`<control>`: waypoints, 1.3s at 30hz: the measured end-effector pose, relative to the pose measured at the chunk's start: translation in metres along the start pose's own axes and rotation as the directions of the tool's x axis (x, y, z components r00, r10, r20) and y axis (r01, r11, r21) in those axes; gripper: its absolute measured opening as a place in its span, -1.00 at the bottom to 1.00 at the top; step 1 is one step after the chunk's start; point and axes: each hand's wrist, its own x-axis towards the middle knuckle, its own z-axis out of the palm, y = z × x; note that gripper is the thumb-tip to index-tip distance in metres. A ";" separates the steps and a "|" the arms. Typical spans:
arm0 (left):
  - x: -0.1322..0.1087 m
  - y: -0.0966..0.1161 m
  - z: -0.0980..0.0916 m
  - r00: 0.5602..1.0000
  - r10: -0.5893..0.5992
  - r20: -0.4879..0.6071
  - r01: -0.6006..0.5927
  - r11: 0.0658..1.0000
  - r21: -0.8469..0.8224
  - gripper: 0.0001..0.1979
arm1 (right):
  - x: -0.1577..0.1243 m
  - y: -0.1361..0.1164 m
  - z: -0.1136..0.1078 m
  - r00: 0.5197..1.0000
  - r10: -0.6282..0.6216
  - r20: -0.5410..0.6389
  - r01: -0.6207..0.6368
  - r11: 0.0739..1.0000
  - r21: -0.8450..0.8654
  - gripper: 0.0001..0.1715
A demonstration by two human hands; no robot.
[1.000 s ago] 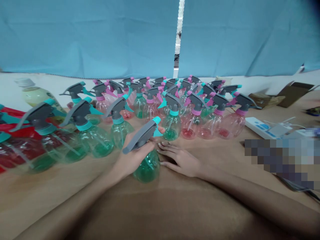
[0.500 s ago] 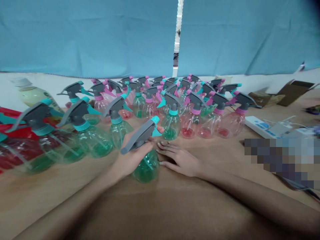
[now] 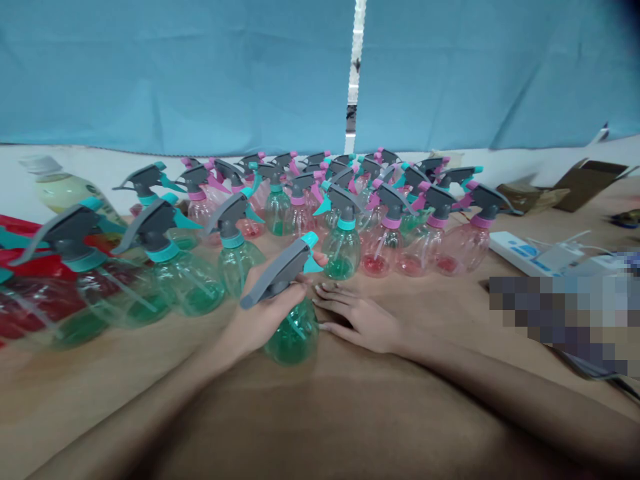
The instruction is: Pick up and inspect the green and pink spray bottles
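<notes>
My left hand point(image 3: 260, 313) is wrapped round the neck of a green spray bottle point(image 3: 293, 333) with a grey trigger and teal nozzle, which stands on the brown table point(image 3: 350, 413) in front of me. Just to its right, my right hand point(image 3: 357, 317) lies flat on the table, fingers stretched out toward the bottle and holding nothing. Behind both hands stand several more spray bottles, green ones with teal collars point(image 3: 235, 257) and pink ones with pink collars point(image 3: 467, 243).
A pale yellow bottle point(image 3: 70, 190) and red packaging point(image 3: 25, 267) are at the far left. A white power strip point(image 3: 525, 253) with cables lies at the right, with brown cardboard boxes point(image 3: 590, 183) behind it. A blue curtain point(image 3: 200, 73) hangs along the back.
Almost nothing differs; the green bottle in my left hand has shifted very slightly toward the left. My right hand has stayed flat on the table.
</notes>
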 end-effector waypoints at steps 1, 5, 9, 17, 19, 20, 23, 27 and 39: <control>0.000 0.000 0.000 1.000 0.001 0.003 -0.001 1.000 -0.001 -0.69 | 0.000 0.000 0.000 1.000 -0.002 -0.001 0.002 1.000 0.002 -0.38; 0.000 -0.001 0.000 1.000 -0.006 0.008 0.006 1.000 -0.002 -0.68 | 0.000 0.000 -0.001 1.000 0.004 -0.001 -0.004 1.000 0.004 -0.37; 0.001 -0.001 0.000 1.000 0.009 0.008 -0.009 1.000 -0.001 -0.67 | 0.000 0.000 -0.001 1.000 0.009 0.016 -0.009 1.000 -0.005 -0.36; 0.000 0.004 0.002 0.999 -0.015 0.037 0.017 0.999 -0.047 -0.78 | -0.001 -0.001 0.000 1.000 0.019 -0.024 -0.020 0.999 -0.034 -0.43; -0.001 0.003 0.002 0.999 -0.018 0.033 0.019 0.999 -0.041 -0.79 | -0.001 -0.001 0.001 0.999 0.025 -0.038 -0.027 0.999 -0.047 -0.46; -0.001 0.003 0.001 0.999 -0.021 0.030 0.022 0.999 -0.033 -0.80 | -0.001 -0.001 0.001 0.999 0.028 -0.044 -0.031 0.998 -0.055 -0.47; -0.002 0.001 0.001 0.999 -0.038 0.013 0.038 0.999 -0.018 -0.81 | -0.002 -0.002 0.001 0.998 0.033 -0.059 -0.037 0.997 -0.074 -0.50; -0.002 0.000 0.001 0.998 -0.055 0.008 0.055 0.998 -0.023 -0.82 | -0.003 -0.002 0.002 0.997 0.037 -0.064 -0.042 0.996 -0.081 -0.51; -0.001 0.004 0.001 0.999 -0.044 0.028 0.045 0.998 -0.053 -0.82 | -0.002 0.000 0.002 0.997 0.025 -0.069 -0.027 0.999 -0.024 -0.52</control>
